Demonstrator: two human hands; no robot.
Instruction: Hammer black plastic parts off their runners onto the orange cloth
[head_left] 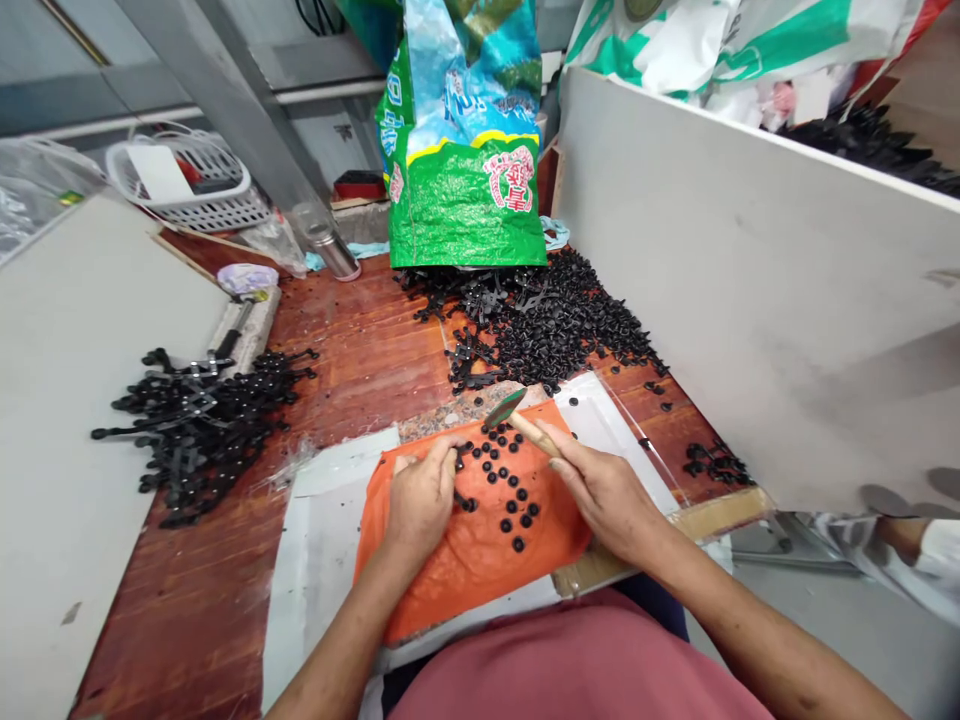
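Gripping a wooden-handled tool (534, 433) in the right hand (604, 492), pinching a black part (466, 503) in the left hand (421, 492), working over orange cloth (427, 590) strewn with small black discs (522, 494)!

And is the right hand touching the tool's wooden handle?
Touching. The head view shows it: the right hand is closed around the near end of the wooden handle.
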